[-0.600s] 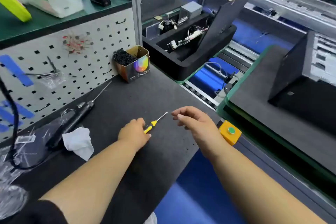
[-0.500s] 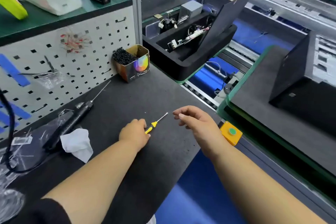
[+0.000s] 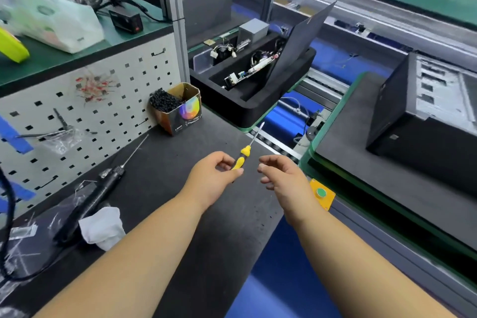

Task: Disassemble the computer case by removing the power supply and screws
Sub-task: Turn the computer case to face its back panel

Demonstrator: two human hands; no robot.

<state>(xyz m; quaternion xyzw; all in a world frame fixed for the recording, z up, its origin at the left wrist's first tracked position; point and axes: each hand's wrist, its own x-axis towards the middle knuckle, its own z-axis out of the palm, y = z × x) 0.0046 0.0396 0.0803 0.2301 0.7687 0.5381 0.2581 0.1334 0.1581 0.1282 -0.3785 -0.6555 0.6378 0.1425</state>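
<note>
Screwdriver (image 3: 242, 158), yellow handle, pinched in the left hand (image 3: 211, 178) above the black mat (image 3: 180, 162), tip up and away; right hand (image 3: 281, 175) just beside it, fingers loosely curled, holding nothing. Step judged: tool readied, no screw engaged; next move calls for carrying it to the computer case (image 3: 423, 111), well apart on the right tray (image 3: 335, 142). Case cut off at the frame edge; its screws and power supply cannot be made out.

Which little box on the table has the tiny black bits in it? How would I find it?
Start at the white pegboard behind the dark work mat. At its right end, by the metal post, stands a small cardboard box heaped with black bits. Only it has a rainbow circle printed on its front.
</note>
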